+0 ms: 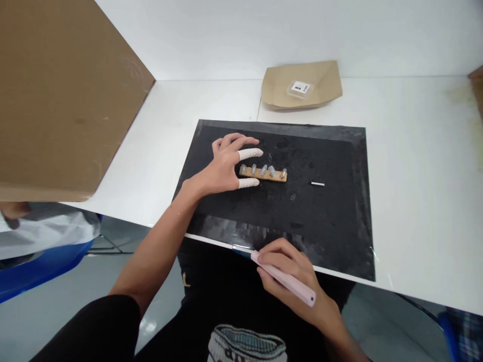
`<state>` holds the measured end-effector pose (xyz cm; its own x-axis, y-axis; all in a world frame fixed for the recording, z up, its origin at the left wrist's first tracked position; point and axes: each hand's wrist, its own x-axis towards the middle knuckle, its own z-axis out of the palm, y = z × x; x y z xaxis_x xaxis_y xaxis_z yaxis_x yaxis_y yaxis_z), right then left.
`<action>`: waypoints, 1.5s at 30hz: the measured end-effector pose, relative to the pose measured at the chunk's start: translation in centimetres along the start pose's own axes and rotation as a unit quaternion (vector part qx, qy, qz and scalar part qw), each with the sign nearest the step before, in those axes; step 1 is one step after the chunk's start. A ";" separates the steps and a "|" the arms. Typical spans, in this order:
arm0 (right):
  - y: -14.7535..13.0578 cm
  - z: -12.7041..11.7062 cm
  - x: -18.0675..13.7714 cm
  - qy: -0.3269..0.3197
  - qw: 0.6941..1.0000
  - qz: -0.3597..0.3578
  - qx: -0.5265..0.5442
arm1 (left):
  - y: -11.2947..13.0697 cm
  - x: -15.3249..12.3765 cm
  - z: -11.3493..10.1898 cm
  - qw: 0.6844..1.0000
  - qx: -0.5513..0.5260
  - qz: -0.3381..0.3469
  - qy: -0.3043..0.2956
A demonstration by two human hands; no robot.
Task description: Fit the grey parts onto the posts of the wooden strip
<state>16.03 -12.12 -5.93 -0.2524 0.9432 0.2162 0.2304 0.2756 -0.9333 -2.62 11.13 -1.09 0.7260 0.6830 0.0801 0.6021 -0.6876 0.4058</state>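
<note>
A narrow wooden strip [260, 176] lies on a black mat, with several small greyish, translucent pieces standing in a row along it. My left hand [230, 161] is at its left end, white covers on the thumb and index finger. Those two digits are spread on either side of the strip, the index beyond it and the thumb on the near side; whether either touches is unclear. At the mat's near edge, my right hand [292, 274] is closed around a pink-handled tool [287, 282]. Its slim dark blue, blade-like tip points left. A short white stick [317, 184] rests right of the strip.
The black mat [332, 226] covers the front of a white table [422, 201]. At the back stands a brown paper tray [275, 90] holding a small clear labelled box [301, 89]. A large brown board [68, 100] rises on the left, near a blue chair [45, 274].
</note>
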 end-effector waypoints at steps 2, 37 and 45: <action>0.0 0.0 -0.1 0.000 1.000 0.000 0.005 | 0.1 0.3 0.0 1.000 0.003 0.005 -0.021; 0.6 0.0 -0.2 -0.001 1.000 0.000 0.016 | 0.5 3.0 0.8 0.998 0.029 0.046 -0.019; 0.7 0.0 -0.2 -0.003 1.000 0.000 -0.002 | 0.4 2.9 0.3 0.995 0.044 0.046 -0.071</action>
<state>16.28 -12.05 -6.65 -0.2587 0.9420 0.2139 0.2347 0.2761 -0.9320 -0.15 12.74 -0.92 0.8155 0.5784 -0.0182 0.5526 -0.7689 0.3216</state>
